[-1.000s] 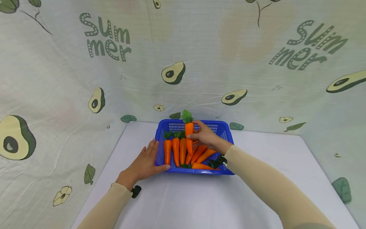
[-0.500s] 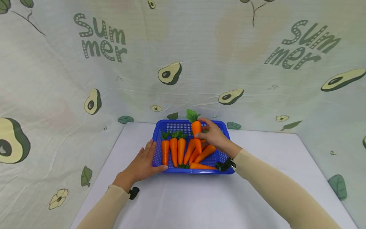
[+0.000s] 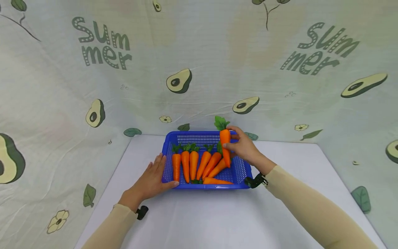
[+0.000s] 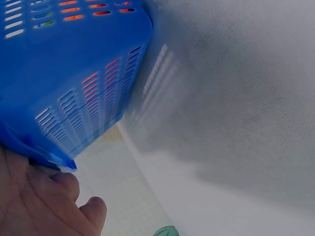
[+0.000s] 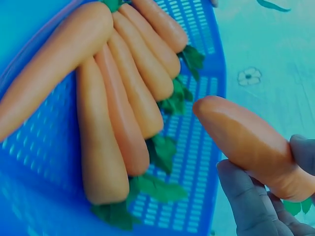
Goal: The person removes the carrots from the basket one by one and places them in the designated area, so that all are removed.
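A blue plastic basket [image 3: 214,186] with perforated walls holds several orange carrots [image 3: 194,162] with green tops. Most lie side by side, leaves to the back; one carrot [image 3: 217,181] lies crosswise along the front wall. Above the basket's right part, my right hand [image 3: 246,148] pinches another carrot [image 3: 225,138] between thumb and fingers, leafy end up and tip down. In the right wrist view this held carrot [image 5: 241,132] is apart from the row. My left hand [image 3: 147,181] rests with straight fingers along the basket's left rim, thumb at the front corner.
The basket stands on a table with a white cover [image 3: 199,218]. Behind and beside it hangs a pale cloth [image 3: 205,69] printed with avocados, leaves and lettering. Dark straps [image 3: 256,180] sit at both wrists.
The right hand has carried its carrot rightward over the basket, uncovering more of the row beneath. The left hand keeps its place on the rim. The whole head view has shifted slightly.
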The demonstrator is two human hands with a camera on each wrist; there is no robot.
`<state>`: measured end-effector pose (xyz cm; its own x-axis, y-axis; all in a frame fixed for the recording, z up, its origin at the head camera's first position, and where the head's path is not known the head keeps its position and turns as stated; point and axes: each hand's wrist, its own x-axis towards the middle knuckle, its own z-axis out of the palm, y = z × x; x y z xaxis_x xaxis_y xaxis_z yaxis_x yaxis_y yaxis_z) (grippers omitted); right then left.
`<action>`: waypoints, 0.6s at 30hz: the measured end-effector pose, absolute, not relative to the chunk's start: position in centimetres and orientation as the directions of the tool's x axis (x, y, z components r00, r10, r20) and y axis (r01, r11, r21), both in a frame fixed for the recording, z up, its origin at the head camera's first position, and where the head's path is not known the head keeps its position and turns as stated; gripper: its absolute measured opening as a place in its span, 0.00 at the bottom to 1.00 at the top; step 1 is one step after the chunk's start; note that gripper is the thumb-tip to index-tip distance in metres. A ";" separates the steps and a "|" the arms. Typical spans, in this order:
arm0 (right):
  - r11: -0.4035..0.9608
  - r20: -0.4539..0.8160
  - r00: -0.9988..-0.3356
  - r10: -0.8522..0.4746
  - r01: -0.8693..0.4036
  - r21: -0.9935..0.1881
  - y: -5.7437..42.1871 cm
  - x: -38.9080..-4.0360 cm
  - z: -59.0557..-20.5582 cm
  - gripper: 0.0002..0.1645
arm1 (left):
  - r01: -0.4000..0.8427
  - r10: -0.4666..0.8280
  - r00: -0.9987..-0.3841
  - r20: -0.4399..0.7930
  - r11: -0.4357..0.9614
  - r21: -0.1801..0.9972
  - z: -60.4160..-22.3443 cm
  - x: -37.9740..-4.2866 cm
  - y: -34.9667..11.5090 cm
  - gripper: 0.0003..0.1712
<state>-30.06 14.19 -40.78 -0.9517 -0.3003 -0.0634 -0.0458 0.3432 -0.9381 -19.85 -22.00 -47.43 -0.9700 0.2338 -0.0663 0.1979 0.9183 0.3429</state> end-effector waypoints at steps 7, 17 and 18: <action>0.361 -0.040 -0.965 -0.259 -0.058 -0.931 16.6 -30.0 -40.2 0.44 | 0.200 0.229 -0.972 -0.051 0.924 0.325 -47.6 -19.7 -22.2 0.72; 0.409 -0.047 -0.983 -0.180 -0.031 -0.912 20.4 -29.8 -40.1 0.46 | 0.221 0.239 -0.970 -0.037 0.938 0.265 -47.4 -19.7 -22.1 0.73; 0.414 -0.048 -0.985 -0.168 -0.026 -0.910 20.8 -29.9 -40.1 0.47 | 0.224 0.241 -0.970 -0.035 0.940 0.258 -47.3 -19.7 -22.1 0.73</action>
